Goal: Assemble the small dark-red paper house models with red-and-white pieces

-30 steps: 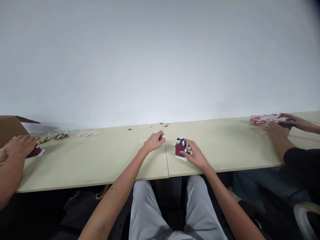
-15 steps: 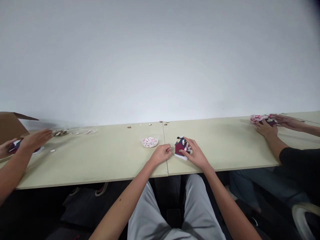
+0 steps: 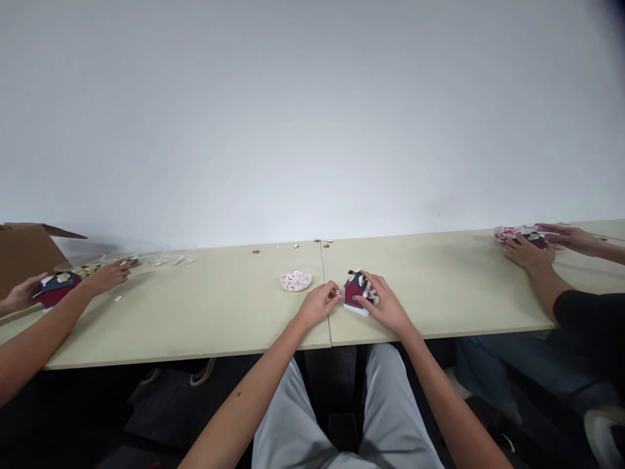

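My right hand (image 3: 388,306) is closed round the right side of a small toy house (image 3: 354,296), which has dark red walls, a dark blue roof and a white base. The house rests upright on the table. Just left of it, my left hand (image 3: 318,304) pinches a tiny red-and-white striped piece (image 3: 336,293) between thumb and finger, apart from the wall. Behind my left hand stands a clear bowl (image 3: 295,281) filled with similar red-and-white pieces. My right fingers hide part of the house's right face.
At left a co-worker's hands (image 3: 105,278) hold another red house (image 3: 56,290) near a cardboard box (image 3: 29,257) and clear trays (image 3: 168,258). At right another person's hands (image 3: 534,254) work beside a red-and-white pile (image 3: 508,234). Small scraps (image 3: 317,241) lie along the table's (image 3: 219,312) back edge.
My left hand has turned its fingers toward the house, and the striped piece now shows at its fingertips. The co-worker at left has reached further right. My right hand still holds the house.
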`<state>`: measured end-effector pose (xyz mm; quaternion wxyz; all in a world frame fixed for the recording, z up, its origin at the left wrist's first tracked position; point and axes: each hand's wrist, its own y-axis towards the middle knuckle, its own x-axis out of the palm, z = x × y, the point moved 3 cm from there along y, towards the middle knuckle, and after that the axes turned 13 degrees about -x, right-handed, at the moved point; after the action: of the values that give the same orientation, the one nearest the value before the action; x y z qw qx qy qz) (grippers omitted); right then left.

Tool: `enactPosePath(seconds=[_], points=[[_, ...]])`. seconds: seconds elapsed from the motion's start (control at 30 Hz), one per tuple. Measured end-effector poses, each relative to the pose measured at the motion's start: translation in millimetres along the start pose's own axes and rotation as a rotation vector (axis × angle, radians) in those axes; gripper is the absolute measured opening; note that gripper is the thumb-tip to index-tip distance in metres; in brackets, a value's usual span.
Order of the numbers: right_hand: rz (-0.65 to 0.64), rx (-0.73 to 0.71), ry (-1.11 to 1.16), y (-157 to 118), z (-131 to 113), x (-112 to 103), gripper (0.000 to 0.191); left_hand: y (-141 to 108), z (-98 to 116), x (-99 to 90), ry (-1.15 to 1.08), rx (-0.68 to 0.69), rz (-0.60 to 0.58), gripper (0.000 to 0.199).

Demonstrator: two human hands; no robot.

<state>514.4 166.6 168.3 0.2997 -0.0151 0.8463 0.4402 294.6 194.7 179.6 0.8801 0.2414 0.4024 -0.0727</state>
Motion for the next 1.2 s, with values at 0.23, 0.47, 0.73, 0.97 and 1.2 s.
enactPosePath(seconds=[0.23, 0.47, 0.73, 0.97, 1.2], points=[[-0.032, 0.021, -0.093, -1.2, 1.6, 2.1, 0.07, -2.5, 9.1, 5.9, -0.265, -0.046, -0.01, 0.026], [-0.038, -0.02, -0.152, -1.5, -0.2, 0.5, 0.071, -4.8, 15.4, 12.3, -0.324, -0.067, -0.042, 0.028], [-0.042, -0.077, -0.169, -1.1, -4.1, 0.3, 0.063, -4.4, 16.5, 13.6, -0.254, -0.058, 0.001, 0.024], [-0.043, -0.104, -0.201, -1.2, -4.2, 2.1, 0.064, -4.3, 17.9, 12.1, -0.168, -0.049, 0.033, 0.024], [-0.03, -0.132, -0.232, -0.3, -4.6, 3.7, 0.065, -5.9, 19.1, 12.2, -0.115, -0.01, 0.056, 0.024]])
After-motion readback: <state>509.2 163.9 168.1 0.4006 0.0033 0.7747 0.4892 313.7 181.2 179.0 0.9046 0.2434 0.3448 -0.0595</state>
